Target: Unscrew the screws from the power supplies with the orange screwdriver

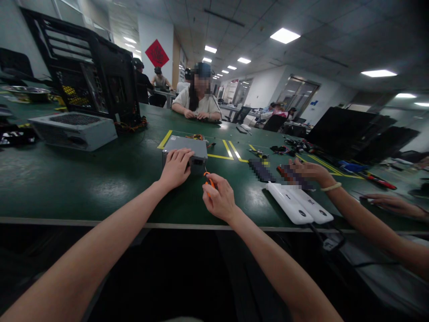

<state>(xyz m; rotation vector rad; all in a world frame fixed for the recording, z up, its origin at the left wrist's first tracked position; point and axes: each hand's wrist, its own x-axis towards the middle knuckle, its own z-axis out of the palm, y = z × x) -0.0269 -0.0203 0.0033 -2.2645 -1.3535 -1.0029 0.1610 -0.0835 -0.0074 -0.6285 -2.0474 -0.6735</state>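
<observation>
A grey metal computer power supply (177,144) lies on the green table in front of me, with a black socket on its right end. My left hand (176,167) grips it from the near side, fingers over its top. In my right hand (219,197), closed fingers hold an orange-handled screwdriver (210,182). Its thin shaft points up toward the socket end of the power supply. Whether the tip touches a screw is too small to tell. Coloured cables (195,137) come out at the power supply's far side.
Left stand a black computer case (97,76) and a larger grey power supply (75,129). Right lie white devices (288,203), a dark phone-like object (261,170) and another person's hand (310,172). A person (199,96) sits opposite; dark monitors (345,132) stand far right.
</observation>
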